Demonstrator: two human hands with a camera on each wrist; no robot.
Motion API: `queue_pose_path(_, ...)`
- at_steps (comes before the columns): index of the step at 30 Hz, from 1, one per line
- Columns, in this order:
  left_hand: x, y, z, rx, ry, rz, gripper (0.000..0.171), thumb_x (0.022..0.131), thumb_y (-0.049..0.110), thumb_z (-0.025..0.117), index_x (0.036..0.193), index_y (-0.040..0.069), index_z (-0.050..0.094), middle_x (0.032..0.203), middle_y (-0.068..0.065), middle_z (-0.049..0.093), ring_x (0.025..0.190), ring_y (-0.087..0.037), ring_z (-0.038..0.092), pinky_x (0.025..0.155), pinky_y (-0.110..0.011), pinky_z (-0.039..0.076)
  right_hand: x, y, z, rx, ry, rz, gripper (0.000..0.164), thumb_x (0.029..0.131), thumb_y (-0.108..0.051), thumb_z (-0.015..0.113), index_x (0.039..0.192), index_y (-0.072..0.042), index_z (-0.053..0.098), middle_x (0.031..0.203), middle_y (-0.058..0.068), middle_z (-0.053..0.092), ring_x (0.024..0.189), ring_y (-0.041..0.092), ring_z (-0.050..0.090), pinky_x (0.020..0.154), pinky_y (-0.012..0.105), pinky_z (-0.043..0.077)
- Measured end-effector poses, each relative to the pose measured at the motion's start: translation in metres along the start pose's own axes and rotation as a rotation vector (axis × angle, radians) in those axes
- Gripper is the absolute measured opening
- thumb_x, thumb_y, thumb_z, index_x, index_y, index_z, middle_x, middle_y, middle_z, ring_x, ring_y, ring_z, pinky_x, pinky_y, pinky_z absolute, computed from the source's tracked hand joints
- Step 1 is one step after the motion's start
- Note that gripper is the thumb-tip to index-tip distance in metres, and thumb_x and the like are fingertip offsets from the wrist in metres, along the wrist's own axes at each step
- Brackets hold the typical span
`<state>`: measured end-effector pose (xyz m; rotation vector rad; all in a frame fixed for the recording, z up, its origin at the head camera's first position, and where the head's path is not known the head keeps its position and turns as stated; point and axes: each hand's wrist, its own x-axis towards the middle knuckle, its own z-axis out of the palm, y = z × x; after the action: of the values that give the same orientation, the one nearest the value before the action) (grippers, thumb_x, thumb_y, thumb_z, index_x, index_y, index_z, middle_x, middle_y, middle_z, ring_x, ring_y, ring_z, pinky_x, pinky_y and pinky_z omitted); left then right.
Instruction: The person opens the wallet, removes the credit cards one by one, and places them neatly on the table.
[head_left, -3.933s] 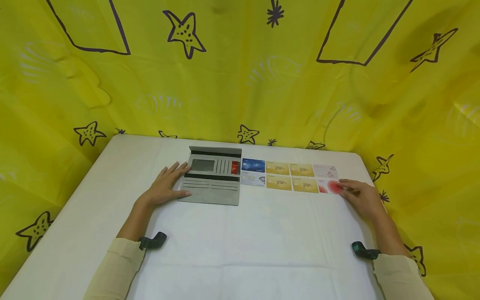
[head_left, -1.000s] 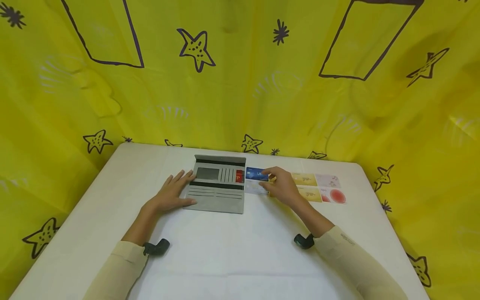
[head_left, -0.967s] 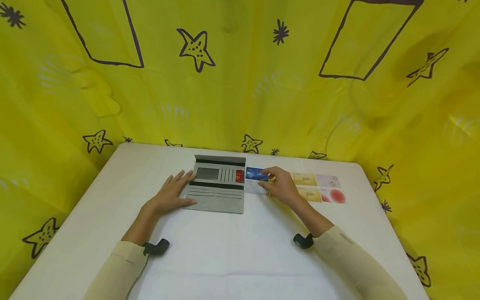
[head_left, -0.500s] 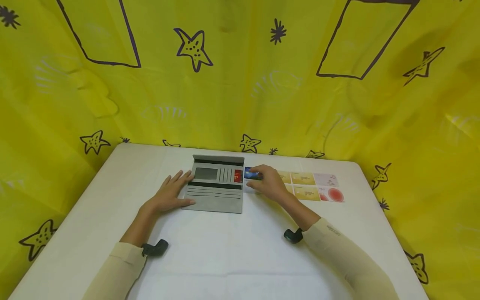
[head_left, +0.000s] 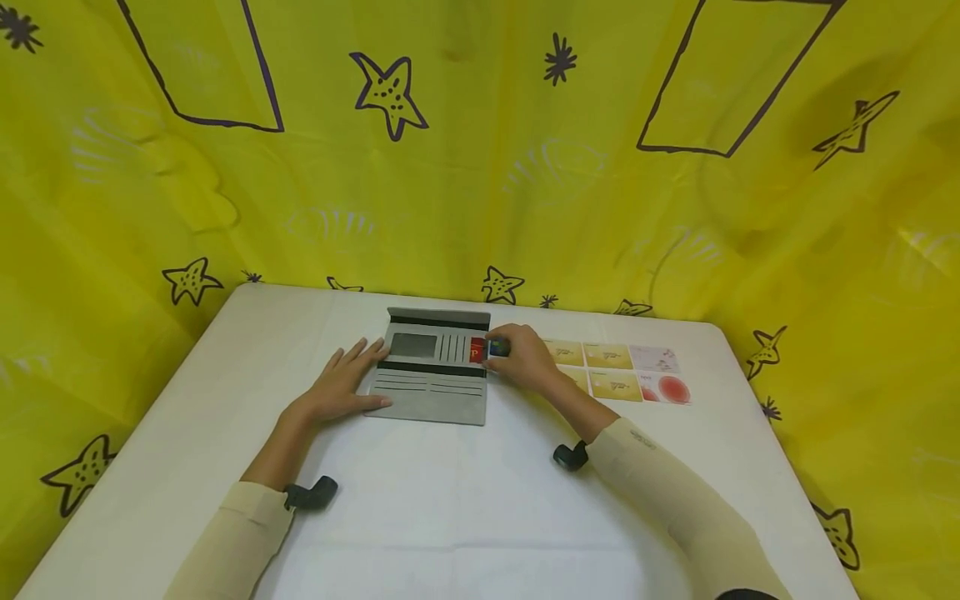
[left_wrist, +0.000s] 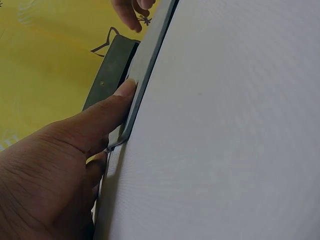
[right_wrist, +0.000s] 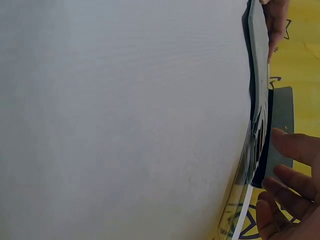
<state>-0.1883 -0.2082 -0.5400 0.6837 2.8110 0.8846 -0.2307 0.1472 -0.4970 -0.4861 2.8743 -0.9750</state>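
Note:
An unfolded grey wallet (head_left: 427, 410) lies on the table, a red card (head_left: 477, 351) showing in its right-hand slots. My left hand (head_left: 333, 392) rests with spread, straight fingers along the wallet's left edge. In the left wrist view its thumb (left_wrist: 117, 97) lies over the wallet's edge. My right hand (head_left: 527, 358) is at the wallet's right edge beside the red card, thumb and forefinger apart. Between them shows part of a blue card (head_left: 498, 346). The right wrist view has the fingers (right_wrist: 295, 180) loosely bent, with nothing seen gripped. The silver card is hidden under this hand.
Right of the hand, gold cards (head_left: 607, 357) lie in two rows, partly covered by the forearm. A pale pink card (head_left: 654, 359) and a card with a red circle (head_left: 667, 388) end the rows. A yellow curtain (head_left: 450, 167) hangs behind the white table (head_left: 420, 500).
My right hand has moved left, from the red-circle card at the far right, across the cards to the wallet's right edge. My left hand stays on the wallet.

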Motion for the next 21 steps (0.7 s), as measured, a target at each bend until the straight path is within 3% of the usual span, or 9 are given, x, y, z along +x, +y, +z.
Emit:
queue_pose_path(8,0.001,0.001,-0.002,0.005,0.0,-0.003,0.092,0.091,0.044,0.081,0.161,0.002,0.039,0.171,-0.019,0.025,0.159,-0.043,0.01,0.125,-0.063,0.0,0.013,-0.001,0.004,-0.049,-0.013,-0.04,0.049,0.088,-0.02,0.088,0.131,-0.005,0.072,0.136,0.015,0.068,0.125,0.034,0.059,0.108,0.047,0.047)
queue_pose_path(21,0.0,0.0,0.0,-0.001,0.014,0.006,0.094,0.089,0.045,0.081,0.161,0.002,0.039,0.171,-0.019,0.026,0.158,-0.043,0.011,0.125,-0.063,0.0,0.017,-0.002,0.012,-0.072,-0.045,-0.022,0.044,0.091,-0.02,0.085,0.132,-0.009,0.074,0.127,0.011,0.07,0.119,0.032,0.058,0.101,0.048,0.05)
